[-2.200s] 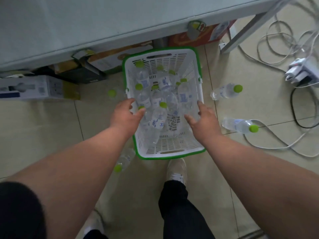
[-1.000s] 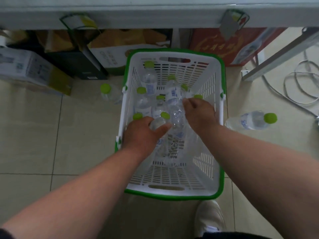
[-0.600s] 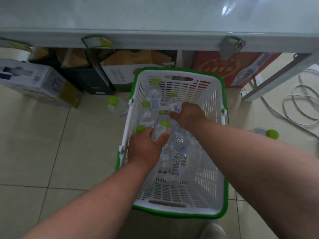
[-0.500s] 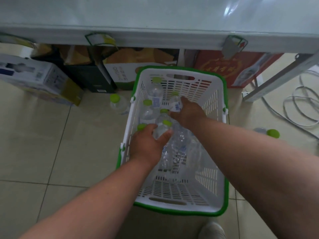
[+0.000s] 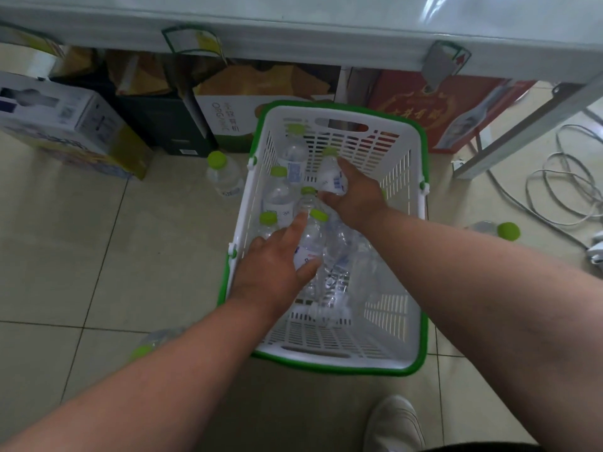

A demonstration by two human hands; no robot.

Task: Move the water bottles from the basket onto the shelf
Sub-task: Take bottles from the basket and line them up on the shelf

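A white basket with a green rim (image 5: 419, 327) stands on the tiled floor and holds several clear water bottles with green caps. My left hand (image 5: 274, 265) is inside it, thumb and fingers round one lying bottle (image 5: 311, 238). My right hand (image 5: 354, 197) grips another bottle (image 5: 331, 177) further back in the basket. More bottles (image 5: 293, 158) stand along the basket's left wall. The grey shelf (image 5: 326, 31) runs across the top of the view, right behind the basket.
Loose bottles lie on the floor: one left of the basket (image 5: 225, 176), one at the right (image 5: 496, 228), one under my left forearm (image 5: 153, 340). Cardboard boxes (image 5: 68, 125) sit under the shelf. Cables (image 5: 561, 190) coil at the right. My shoe (image 5: 393, 422) is near the bottom.
Both hands reached into the basket and closed round bottles. My right hand has raised its bottle a little; my left index finger now stretches along its bottle.
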